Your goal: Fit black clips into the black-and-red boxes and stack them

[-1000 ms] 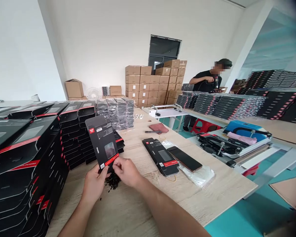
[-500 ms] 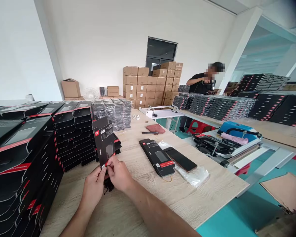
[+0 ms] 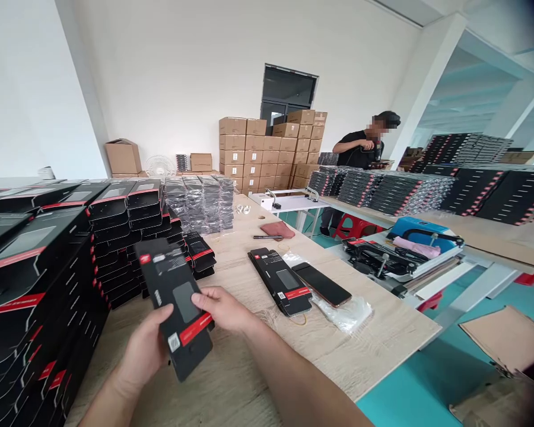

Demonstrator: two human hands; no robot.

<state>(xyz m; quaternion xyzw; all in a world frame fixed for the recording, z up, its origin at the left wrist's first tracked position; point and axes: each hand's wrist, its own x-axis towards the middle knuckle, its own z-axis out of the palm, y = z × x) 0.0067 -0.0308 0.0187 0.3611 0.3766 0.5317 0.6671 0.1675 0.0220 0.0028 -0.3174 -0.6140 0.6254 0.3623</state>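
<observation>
My left hand [image 3: 145,350] and my right hand [image 3: 220,308] both grip a black retail package [image 3: 178,308] with a red stripe and a clear window, held tilted above the wooden table [image 3: 365,350]. My left hand holds its lower edge, and my right fingers press on its right side. To the right of my right hand, another black package [image 3: 280,281] lies on the table. Beside it are a dark smartphone [image 3: 321,283] and a clear plastic bag [image 3: 345,311].
Tall stacks of black packages [image 3: 35,284] stand along the table's left side, with shrink-wrapped stacks [image 3: 200,204] behind. A pink cloth [image 3: 277,229] lies further along. A blue machine [image 3: 422,228] sits right. A person [image 3: 360,148] stands by cardboard boxes [image 3: 267,148].
The package has dropped lower and tipped from nearly upright to a flatter tilt. The small black bits under my hands no longer show.
</observation>
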